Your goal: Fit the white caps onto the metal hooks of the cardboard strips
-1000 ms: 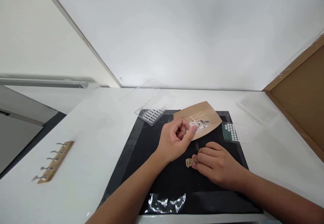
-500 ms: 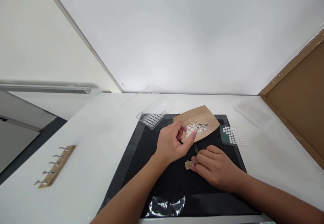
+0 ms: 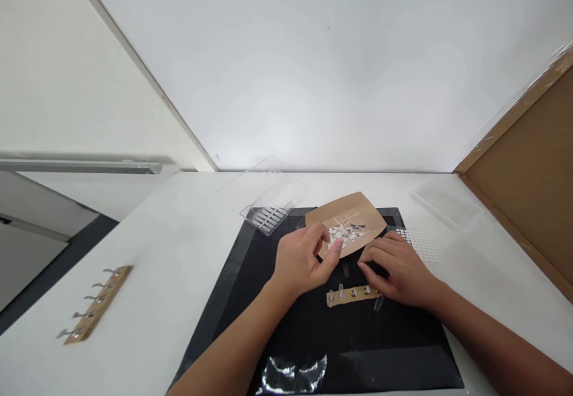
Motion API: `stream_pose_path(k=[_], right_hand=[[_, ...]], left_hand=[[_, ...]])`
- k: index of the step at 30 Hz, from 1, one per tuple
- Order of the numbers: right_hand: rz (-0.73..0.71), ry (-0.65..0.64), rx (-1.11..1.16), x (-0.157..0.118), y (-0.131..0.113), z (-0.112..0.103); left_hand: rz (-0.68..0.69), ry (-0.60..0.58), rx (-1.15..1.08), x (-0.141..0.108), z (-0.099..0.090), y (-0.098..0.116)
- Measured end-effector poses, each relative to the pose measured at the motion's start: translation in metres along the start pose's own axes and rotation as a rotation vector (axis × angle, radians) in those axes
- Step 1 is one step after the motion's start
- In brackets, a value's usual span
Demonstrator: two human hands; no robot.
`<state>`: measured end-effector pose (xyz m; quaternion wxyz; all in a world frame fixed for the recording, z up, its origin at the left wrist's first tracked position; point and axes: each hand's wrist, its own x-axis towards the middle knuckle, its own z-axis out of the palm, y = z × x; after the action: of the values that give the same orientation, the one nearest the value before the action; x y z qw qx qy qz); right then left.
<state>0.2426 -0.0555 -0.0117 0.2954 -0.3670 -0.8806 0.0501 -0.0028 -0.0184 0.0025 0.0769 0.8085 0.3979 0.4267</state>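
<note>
My left hand (image 3: 302,258) hovers at the near left edge of the brown paper tray (image 3: 324,209), thumb and curled index finger apart with nothing visible between them. White scraps (image 3: 344,235) and thin sticks lie in that tray. My right hand (image 3: 398,267) is over the right end of a short wooden strip (image 3: 347,297) and hides that end. Its thumb and index fingertips are together; anything between them is too small to see. Metal studs and clear nail-shaped tips (image 3: 341,291) stand on the strip. Loose clear tips (image 3: 378,304) lie on the black mat (image 3: 313,336).
A clear compartment box (image 3: 271,214) sits at the mat's back left corner. A sheet of white oval stickers (image 3: 421,243) and a clear lid (image 3: 447,205) lie to the right. Another wooden strip (image 3: 101,303) with upright tips lies far left. A cardboard panel (image 3: 519,163) borders the right side.
My right hand has moved up and right from the wooden strip's left part, uncovering most of the strip. My left hand has stayed nearly in place. The view has tilted slightly.
</note>
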Motion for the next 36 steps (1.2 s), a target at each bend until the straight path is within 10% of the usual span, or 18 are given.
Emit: stream_pose_path(k=[11, 27, 36], right_hand=[[0.064, -0.107, 0.031, -0.002, 0.022, 0.002], [-0.032, -0.074, 0.028, 0.010, 0.035, 0.025], [0.009, -0.008, 0.011, 0.004, 0.039, 0.012]], left_hand=[[-0.262, -0.147, 0.187, 0.002, 0.007, -0.001], [-0.077, -0.073, 0.249, 0.002, 0.010, -0.004], [0.149, -0.339, 0.261, 0.001, 0.010, -0.008]])
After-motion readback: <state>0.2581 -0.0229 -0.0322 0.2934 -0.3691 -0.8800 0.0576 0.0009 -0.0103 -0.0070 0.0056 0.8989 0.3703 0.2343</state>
